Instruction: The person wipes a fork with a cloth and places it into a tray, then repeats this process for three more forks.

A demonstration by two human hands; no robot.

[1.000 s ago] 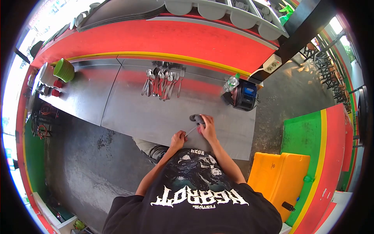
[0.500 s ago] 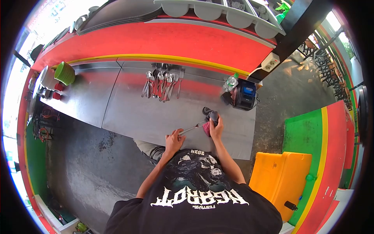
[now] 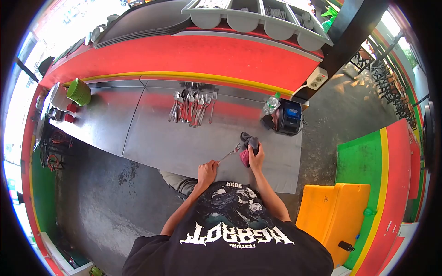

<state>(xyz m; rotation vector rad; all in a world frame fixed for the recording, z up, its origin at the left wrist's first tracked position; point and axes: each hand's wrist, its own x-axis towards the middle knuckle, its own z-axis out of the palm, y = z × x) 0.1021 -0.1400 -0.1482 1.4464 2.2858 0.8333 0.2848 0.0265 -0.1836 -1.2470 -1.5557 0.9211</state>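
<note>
My left hand (image 3: 207,172) is closed round the handle of a fork (image 3: 229,154), whose tines point up and to the right. In my right hand (image 3: 258,158) is a bunched cloth (image 3: 252,144), dark grey with a pink part hanging below. The fork's tines sit just left of the cloth, apart from it. Both hands are over the near edge of the steel counter (image 3: 170,147). Farther back on the counter lies a row of spoons and forks (image 3: 191,106), handles toward me.
A plastic bottle (image 3: 271,104) and a black device (image 3: 288,117) stand at the counter's right. Green bowls (image 3: 79,92) are stacked at the left. A grey cutlery tray (image 3: 248,20) rests on the red ledge (image 3: 184,53). A yellow box (image 3: 331,216) stands at my right.
The fork's tines have come out of the cloth and now show bare. My left hand has shifted slightly right and down, and the cloth stays in my right hand.
</note>
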